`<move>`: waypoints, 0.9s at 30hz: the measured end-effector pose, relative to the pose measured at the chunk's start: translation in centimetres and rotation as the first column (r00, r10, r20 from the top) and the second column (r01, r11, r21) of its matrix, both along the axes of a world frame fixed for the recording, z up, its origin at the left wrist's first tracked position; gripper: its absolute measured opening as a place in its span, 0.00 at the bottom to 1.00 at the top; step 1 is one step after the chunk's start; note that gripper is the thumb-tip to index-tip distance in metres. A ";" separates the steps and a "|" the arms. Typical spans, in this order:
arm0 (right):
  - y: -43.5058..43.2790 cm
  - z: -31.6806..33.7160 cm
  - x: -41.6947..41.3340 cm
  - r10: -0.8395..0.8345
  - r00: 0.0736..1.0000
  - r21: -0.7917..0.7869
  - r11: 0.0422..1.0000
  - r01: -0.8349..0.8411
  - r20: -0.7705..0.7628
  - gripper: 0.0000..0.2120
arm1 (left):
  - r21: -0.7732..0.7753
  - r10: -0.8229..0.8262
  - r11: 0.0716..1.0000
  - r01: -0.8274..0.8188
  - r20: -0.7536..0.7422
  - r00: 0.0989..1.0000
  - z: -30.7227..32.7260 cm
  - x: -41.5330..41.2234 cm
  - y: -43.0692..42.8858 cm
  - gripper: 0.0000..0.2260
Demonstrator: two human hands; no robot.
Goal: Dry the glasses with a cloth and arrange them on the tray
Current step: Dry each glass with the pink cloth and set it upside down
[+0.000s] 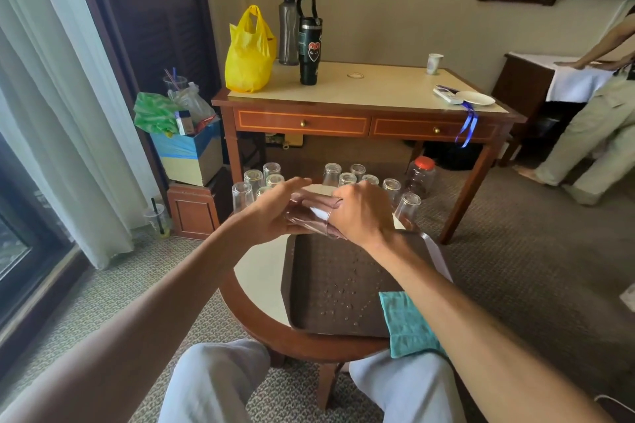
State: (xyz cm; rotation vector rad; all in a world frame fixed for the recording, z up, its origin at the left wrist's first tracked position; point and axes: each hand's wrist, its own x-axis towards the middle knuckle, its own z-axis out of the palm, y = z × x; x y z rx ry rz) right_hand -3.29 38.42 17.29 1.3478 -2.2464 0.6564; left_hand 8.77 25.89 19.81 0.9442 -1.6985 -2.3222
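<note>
A clear glass [307, 220] lies on its side in the air above the far end of the dark brown tray [309, 299]. My left hand [271, 213] cradles its base end with the fingers stretched out. My right hand [364, 216] grips its other end, and some of its fingers show through the glass wall. Water drops speckle the tray, which holds no glasses. A teal cloth [409, 326] lies by the tray's near right corner, untouched by either hand. Several glasses [409, 208] stand upside down on the far side of the round table [261, 292].
A wooden desk [360, 93] stands behind the table with a yellow bag [249, 55], two bottles and a plate. Under it is a red-lidded jar [421, 177]. Boxes and bags are stacked at left. Another person [591, 134] stands at the right. My knees are under the table's near edge.
</note>
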 end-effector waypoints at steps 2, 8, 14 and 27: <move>-0.3 0.1 0.1 0.056 0.987 0.039 0.998 -0.050 -0.148 0.25 | -0.003 0.029 1.000 -0.029 0.043 0.999 -0.2 -0.1 0.2 0.13; -1.4 -1.8 -0.6 -0.066 0.940 0.025 0.998 0.061 0.335 0.13 | -0.329 0.180 0.927 -0.180 -0.032 0.983 -0.2 -0.4 0.1 0.09; -1.3 -1.4 1.7 0.087 -0.065 -0.092 0.993 -0.072 0.994 0.27 | -0.658 0.172 0.685 -0.313 -0.272 0.947 -0.1 -0.4 0.2 0.12; -0.4 2.3 0.7 0.085 0.966 0.006 0.996 -0.086 -0.245 0.17 | 0.113 -0.033 0.993 0.042 -0.078 0.996 0.1 1.2 -1.2 0.15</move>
